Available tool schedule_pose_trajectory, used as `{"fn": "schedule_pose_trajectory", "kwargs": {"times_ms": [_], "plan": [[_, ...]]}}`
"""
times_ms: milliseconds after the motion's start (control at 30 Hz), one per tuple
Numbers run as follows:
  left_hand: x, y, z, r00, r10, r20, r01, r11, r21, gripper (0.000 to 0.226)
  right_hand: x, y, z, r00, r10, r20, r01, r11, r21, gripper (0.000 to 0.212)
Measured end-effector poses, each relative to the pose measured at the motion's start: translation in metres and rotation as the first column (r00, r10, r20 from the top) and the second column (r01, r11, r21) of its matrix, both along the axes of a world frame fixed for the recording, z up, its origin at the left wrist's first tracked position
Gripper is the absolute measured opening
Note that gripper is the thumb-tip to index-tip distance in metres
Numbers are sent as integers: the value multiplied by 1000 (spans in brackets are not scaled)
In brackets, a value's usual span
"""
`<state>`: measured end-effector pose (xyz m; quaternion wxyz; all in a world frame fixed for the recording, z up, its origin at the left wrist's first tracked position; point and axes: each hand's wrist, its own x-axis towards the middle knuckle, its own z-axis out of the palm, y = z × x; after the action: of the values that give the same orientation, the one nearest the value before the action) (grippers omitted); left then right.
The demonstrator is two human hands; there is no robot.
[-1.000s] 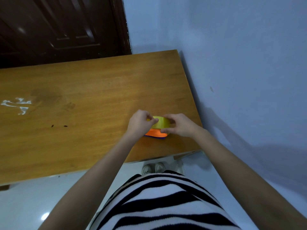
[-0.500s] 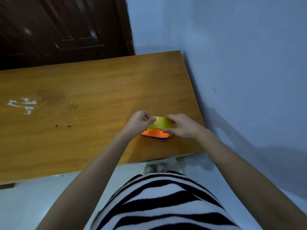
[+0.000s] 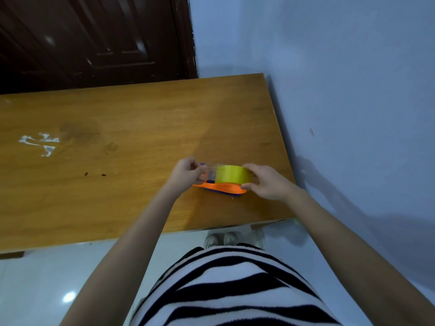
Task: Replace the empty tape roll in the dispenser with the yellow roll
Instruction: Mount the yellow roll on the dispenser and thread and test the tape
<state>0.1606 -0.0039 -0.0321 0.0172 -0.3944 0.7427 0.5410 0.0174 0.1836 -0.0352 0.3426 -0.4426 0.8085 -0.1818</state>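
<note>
A yellow tape roll (image 3: 231, 174) sits in the orange and blue dispenser (image 3: 223, 188), which rests on the wooden table (image 3: 131, 118) near its front right corner. My right hand (image 3: 266, 181) grips the right side of the roll and the dispenser's end. My left hand (image 3: 186, 174) pinches a clear strip of tape (image 3: 210, 169) stretched leftward from the roll over the dispenser's front end. The dispenser's core is hidden behind the roll and my fingers.
A blue wall (image 3: 353, 90) runs along the table's right edge. A dark wooden door (image 3: 94, 36) stands behind the table. White smears (image 3: 40, 143) and dark specks (image 3: 94, 174) mark the tabletop at left. My shoes (image 3: 221, 240) show on the pale floor below the table's front edge.
My left hand has moved left, away from the roll, drawing a clear strip of tape out. More of the yellow roll now shows between my hands. My right hand stays on the roll.
</note>
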Motion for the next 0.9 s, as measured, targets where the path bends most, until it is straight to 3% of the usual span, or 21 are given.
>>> {"fn": "schedule_pose_trajectory", "kwargs": {"times_ms": [67, 133, 233, 300, 433, 633, 767, 833, 900], "plan": [[-1, -3, -1, 999, 35, 13, -35, 998, 57, 23, -1, -1, -1, 999, 30, -38, -30, 1000, 1, 53], [-3, -6, 1, 989, 151, -12, -144, 962, 233, 19, -1, -4, -1, 995, 54, -82, -54, 999, 1, 55], [-7, 3, 11, 946, 320, -53, -229, 775, 589, 19, -2, -10, 1, 993, 59, -98, -57, 998, 26, 60], [-4, 11, 6, 935, 351, -55, -226, 706, 671, 29, -2, -12, 4, 990, 79, -116, -73, 996, 55, 63], [0, 21, -8, 902, 425, -79, -240, 643, 727, 42, 1, -19, 10, 970, 133, -203, -114, 988, 102, 64], [-4, 20, -10, 929, 347, -129, -197, 760, 620, 61, 10, -45, 13, 914, 98, -394, -56, 992, 116, 69], [-7, 22, -12, 939, 313, -144, -162, 769, 618, 81, 13, -57, 16, 871, 119, -476, -51, 987, 153, 65], [-7, 27, -13, 928, 322, -186, -155, 789, 595, 73, 16, -60, 15, 872, 128, -473, -58, 985, 161, 57], [-4, 33, -18, 907, 344, -242, -164, 819, 550, 45, 17, -60, 13, 904, 93, -416, -32, 988, 152, 56]]}}
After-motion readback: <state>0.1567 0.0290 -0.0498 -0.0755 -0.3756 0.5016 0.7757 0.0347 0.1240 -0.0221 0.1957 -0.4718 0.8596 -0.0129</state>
